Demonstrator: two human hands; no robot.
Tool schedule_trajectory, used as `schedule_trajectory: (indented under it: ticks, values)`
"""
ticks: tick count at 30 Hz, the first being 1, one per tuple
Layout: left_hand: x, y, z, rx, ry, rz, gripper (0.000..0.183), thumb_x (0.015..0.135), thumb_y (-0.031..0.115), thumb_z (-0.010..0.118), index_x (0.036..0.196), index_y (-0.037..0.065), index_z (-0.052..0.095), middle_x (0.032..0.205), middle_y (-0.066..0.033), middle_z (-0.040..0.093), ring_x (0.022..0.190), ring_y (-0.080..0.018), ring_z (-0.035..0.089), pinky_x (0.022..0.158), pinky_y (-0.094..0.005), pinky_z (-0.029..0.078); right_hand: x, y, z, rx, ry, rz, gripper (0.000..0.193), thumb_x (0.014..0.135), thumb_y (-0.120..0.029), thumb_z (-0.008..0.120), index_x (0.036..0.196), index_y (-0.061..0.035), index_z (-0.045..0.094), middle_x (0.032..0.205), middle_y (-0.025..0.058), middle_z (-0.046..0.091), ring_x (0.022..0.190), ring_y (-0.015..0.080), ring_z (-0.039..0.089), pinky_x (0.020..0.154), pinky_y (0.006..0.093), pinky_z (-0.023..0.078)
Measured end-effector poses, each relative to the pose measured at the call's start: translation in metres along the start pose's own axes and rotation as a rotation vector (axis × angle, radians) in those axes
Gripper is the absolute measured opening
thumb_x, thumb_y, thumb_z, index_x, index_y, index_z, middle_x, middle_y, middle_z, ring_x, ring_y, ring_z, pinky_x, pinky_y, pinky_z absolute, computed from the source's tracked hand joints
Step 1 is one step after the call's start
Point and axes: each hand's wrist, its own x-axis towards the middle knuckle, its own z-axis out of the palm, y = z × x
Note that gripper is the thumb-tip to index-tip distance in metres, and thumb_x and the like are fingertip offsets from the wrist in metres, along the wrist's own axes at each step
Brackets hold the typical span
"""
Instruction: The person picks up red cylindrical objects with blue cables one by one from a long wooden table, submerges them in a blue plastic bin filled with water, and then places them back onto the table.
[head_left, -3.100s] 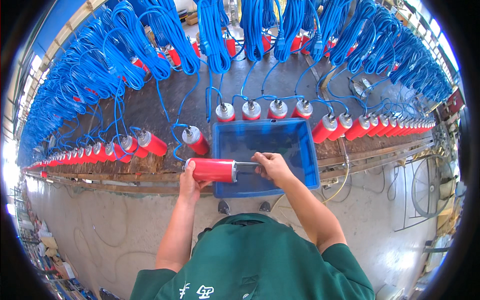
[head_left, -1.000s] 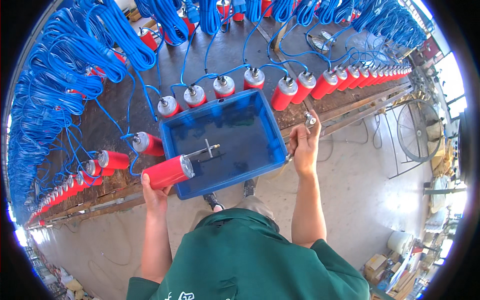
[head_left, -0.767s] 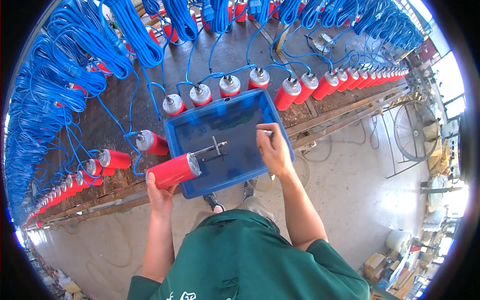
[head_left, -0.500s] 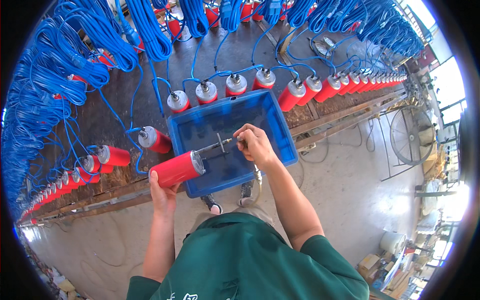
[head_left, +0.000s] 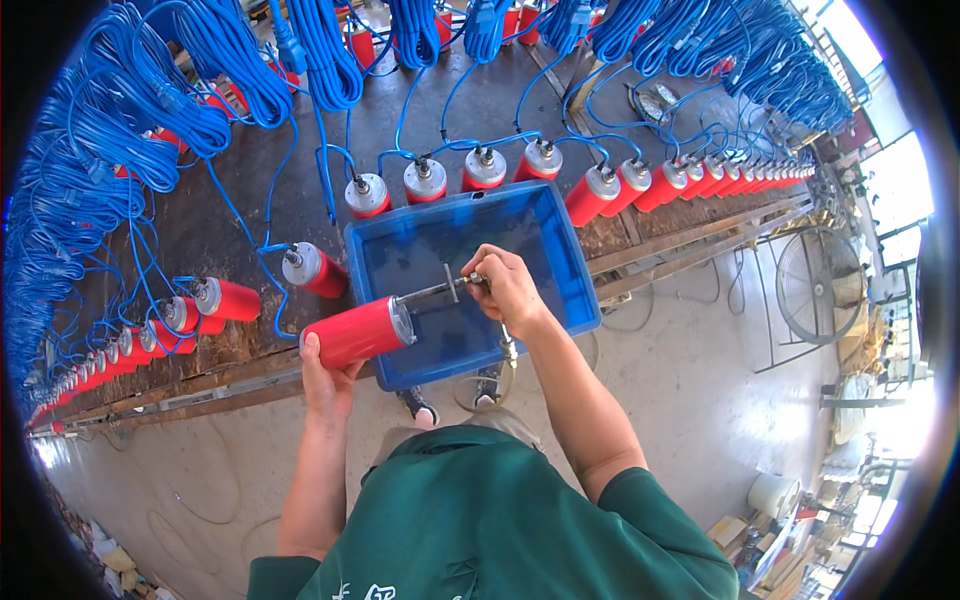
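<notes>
My left hand [head_left: 330, 379] is wrapped round the lower end of a red cylinder [head_left: 352, 334], held tilted over the near left part of a blue plastic tub [head_left: 470, 352]. From the cylinder's metal-capped end a thin rod [head_left: 425, 293] sticks out to the right, with a crossbar [head_left: 451, 283] near its tip. My right hand [head_left: 506, 288] is closed on a metal hose fitting [head_left: 470, 279] at the rod's end. Fingers partly hide the joint, so a firm connection cannot be made out. Below that hand a hose [head_left: 509, 350] with a metal coupling hangs down.
Capped red cylinders [head_left: 592, 196] with blue cables line the dark table [head_left: 380, 140] on both sides of the tub. Bundled blue cables [head_left: 325, 60] fill the far side and left. A fan [head_left: 820, 280] stands at right on the pale floor [head_left: 680, 380].
The view has shifted slightly, moving the table and tub a little to the right in the picture. My right hand's fitting is now up against the rod's end. My left hand keeps its hold.
</notes>
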Motion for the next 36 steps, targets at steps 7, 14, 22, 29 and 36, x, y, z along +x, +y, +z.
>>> schedule_trajectory:
  ticks: [7,14,22,29,36]
  values:
    - [-0.002,0.007,0.004,0.038,0.005,-0.025,0.064,0.101,0.061,0.064,0.141,0.012,0.058,0.135,-0.0105,0.071,0.122,-0.0274,0.071,0.104,-0.0446,0.06,0.002,0.005,-0.003,0.012,-0.022,0.037,0.023,0.1,-0.012,0.04,0.095,-0.0031,0.061,0.066,0.0022,0.048,0.049,0.008,0.034,0.041,0.0275,0.024]
    - [-0.002,0.002,0.003,-0.032,0.002,-0.026,0.06,0.105,0.054,0.061,0.14,0.006,0.059,0.133,-0.0136,0.071,0.122,-0.0296,0.071,0.105,-0.0456,0.059,0.0,0.001,-0.007,0.093,-0.077,0.015,0.016,0.099,-0.01,0.044,0.103,-0.0046,0.059,0.07,0.0031,0.05,0.05,0.0087,0.036,0.042,0.0272,0.026]
    - [-0.017,-0.003,0.042,0.203,0.165,0.272,0.046,0.099,0.028,0.077,0.134,0.005,0.059,0.123,-0.0119,0.07,0.106,-0.0232,0.074,0.086,-0.0385,0.065,-0.082,-0.151,-0.148,-0.528,0.457,-0.586,0.046,0.093,-0.021,0.065,0.134,-0.0016,0.056,0.083,0.0087,0.067,0.064,0.0178,0.063,0.059,0.0313,0.05]
    - [0.001,-0.043,0.113,0.293,0.188,0.275,0.039,0.094,0.014,0.083,0.125,0.01,0.059,0.111,-0.0053,0.069,0.092,-0.0162,0.072,0.072,-0.0363,0.065,-0.091,-0.033,-0.348,0.18,0.412,-0.141,0.033,0.109,-0.039,0.056,0.097,-0.0081,0.059,0.068,0.0034,0.054,0.049,0.0158,0.053,0.049,0.0371,0.048]
    - [0.042,-0.097,0.151,0.251,0.172,0.035,0.039,0.092,0.017,0.086,0.12,0.013,0.059,0.113,-0.0074,0.07,0.103,-0.0239,0.074,0.087,-0.0503,0.064,-0.041,0.003,-0.428,-0.921,0.946,-0.238,0.039,0.101,-0.037,0.06,0.104,0.0019,0.059,0.083,0.0235,0.071,0.073,0.0416,0.071,0.069,0.0532,0.056]
